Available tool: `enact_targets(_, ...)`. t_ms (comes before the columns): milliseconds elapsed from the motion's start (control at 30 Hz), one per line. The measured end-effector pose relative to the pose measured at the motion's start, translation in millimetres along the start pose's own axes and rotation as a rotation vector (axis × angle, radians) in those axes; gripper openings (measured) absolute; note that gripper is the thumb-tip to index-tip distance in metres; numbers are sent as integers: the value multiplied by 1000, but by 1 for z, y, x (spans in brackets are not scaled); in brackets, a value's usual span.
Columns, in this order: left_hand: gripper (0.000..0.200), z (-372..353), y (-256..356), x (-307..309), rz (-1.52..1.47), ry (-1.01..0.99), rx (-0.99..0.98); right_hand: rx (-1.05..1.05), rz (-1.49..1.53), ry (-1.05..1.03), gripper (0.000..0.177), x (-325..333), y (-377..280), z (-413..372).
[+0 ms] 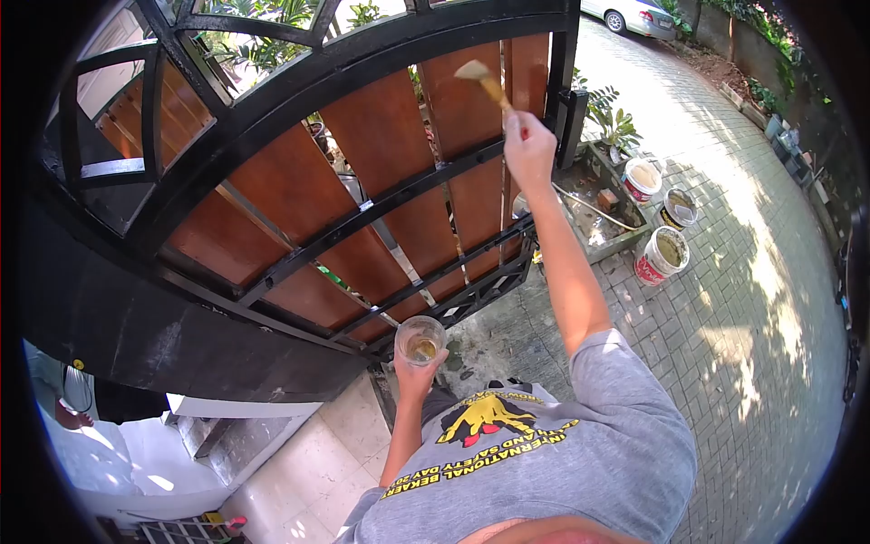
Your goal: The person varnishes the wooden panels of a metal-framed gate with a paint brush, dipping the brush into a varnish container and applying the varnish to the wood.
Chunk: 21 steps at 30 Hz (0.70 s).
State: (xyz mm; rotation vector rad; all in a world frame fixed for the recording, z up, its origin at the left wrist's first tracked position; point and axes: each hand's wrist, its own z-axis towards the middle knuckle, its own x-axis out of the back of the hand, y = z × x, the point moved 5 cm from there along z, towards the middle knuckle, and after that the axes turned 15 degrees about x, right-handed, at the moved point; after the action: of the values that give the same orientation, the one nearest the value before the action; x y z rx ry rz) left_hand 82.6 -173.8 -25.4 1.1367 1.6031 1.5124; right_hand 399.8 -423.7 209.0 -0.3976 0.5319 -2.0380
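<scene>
My right hand [529, 145] is raised and wrapped round the handle of a paintbrush [490, 85]. The pale bristles point up and to the left, over the upper part of a reddish-brown wooden panel; whether they touch it I cannot tell. Lower down, my left hand [417, 374] holds a clear plastic cup [420, 340] with a little yellowish liquid at the bottom. Behind both hands stands a gate with brown wooden slats [373, 127] and a black metal frame [399, 193].
To the right, a white-and-red bucket [662, 257], a dark bucket [678, 209] and another bucket [642, 179] stand on grey paving beside a planter [619, 242] with a hose. A car [632, 15] is at the top right. Pale tiles [308, 462] lie lower left.
</scene>
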Motion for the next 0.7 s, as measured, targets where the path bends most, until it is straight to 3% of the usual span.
enact_targets(100, 72, 0, 2, -3, 10, -9, -10, 30, 45, 12, 29, -1, -7, 7)
enact_targets(167, 73, 1, 2, -7, 24, -19, -17, 173, 16, -201, 28, -10, -27, -3)
enact_targets(200, 73, 2, 2, -10, 27, -23, -17, 244, -34, -168, 26, -9, -31, -3)
enact_targets(300, 74, 3, 1, -12, 45, -35, -24, -65, 36, 42, 25, 4, -4, 12)
enact_targets(333, 74, 4, 2, -13, 51, -39, -30, -73, 19, 60, 25, 6, -6, 14)
enact_targets(467, 74, 1, 2, -14, 47, -46, -38, 216, -36, -203, 27, -12, -46, -1)
enact_targets(600, 75, 0, -1, -9, 28, -22, -19, -39, -36, 82, 30, 11, -15, 23)
enact_targets(700, 76, 1, 2, -5, 9, -11, 4, 89, 24, -23, 29, -1, -27, 22)
